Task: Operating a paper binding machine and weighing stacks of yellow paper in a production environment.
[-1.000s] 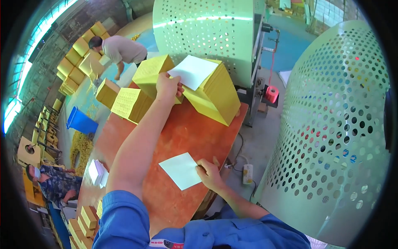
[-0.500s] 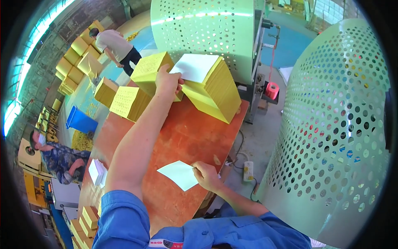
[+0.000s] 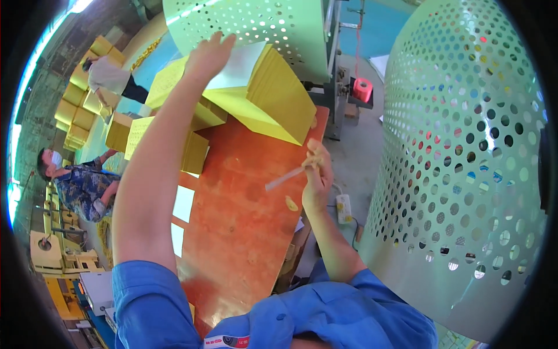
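At the far end of the red-brown tabletop (image 3: 244,215): tall yellow paper stack (image 3: 279,96), one white sheet (image 3: 241,64) lying on top. Left hand (image 3: 210,58): fingers outstretched, slightly apart, by the white sheet's left side; no grip visible, contact cannot be told. Right hand (image 3: 317,180): fingers and thumb clamped on a thin pale sheet (image 3: 285,177), near the tabletop's right edge.

Changed: right hand now farther up the tabletop, its sheet, earlier broad-faced, now nearly edge-on; left hand shifted from the white sheet's near corner toward its far one. Significance, by judgement: the held sheet is being turned or carried, and is apart from the stack.

Appearance: stack yellow throughout, many fine leaf edges along the side; white sheet plain. Adjoining, left: second yellow stack (image 3: 168,81); white cards (image 3: 183,203) beside the left forearm.
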Demonstrator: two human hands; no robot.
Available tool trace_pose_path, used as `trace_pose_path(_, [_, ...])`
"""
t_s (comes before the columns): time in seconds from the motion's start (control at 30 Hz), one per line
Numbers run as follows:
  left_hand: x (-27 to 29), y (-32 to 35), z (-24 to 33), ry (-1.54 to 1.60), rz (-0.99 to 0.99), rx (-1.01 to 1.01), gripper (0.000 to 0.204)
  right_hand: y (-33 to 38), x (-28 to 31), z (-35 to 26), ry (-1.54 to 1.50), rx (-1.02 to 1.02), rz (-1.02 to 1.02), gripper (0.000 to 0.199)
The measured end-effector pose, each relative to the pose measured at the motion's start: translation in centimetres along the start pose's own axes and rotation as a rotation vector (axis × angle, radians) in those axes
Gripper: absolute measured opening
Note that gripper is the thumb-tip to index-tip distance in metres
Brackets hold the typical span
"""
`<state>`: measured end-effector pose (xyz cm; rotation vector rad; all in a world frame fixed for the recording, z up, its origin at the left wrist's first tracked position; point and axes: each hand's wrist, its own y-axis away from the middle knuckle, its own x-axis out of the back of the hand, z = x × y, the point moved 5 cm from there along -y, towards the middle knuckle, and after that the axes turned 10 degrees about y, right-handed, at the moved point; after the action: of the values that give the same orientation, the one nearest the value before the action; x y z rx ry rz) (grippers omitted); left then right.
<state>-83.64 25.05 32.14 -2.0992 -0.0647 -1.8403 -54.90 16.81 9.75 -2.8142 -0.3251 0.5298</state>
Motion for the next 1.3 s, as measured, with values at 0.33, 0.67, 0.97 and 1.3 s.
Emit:
trace_pose_path(0.33, [-4.2,2.0,6.0,0.273,-0.185,-0.033,0.047,-2.2,1.8,4.5,-0.505,-0.338,0.24,0.025])
trace_pose_path(0.67, [3.3,21.1,12.4,0.418,-0.157,-0.412,0.052,12.9,7.9,3.4,-0.937,-0.811,-0.106,0.016])
trace_pose_path(0.97, [7.9,34.5,10.8,0.523,0.177,-0.334,0.092,20.1,10.9,-1.7,-0.744,-0.643,-0.626,0.034])
trace_pose_path(1.3, [3.3,38.6,8.2,1.17,-0.136,0.028,0.065,21.4,10.1,-10.1,-0.498,-0.55,-0.618,0.02])
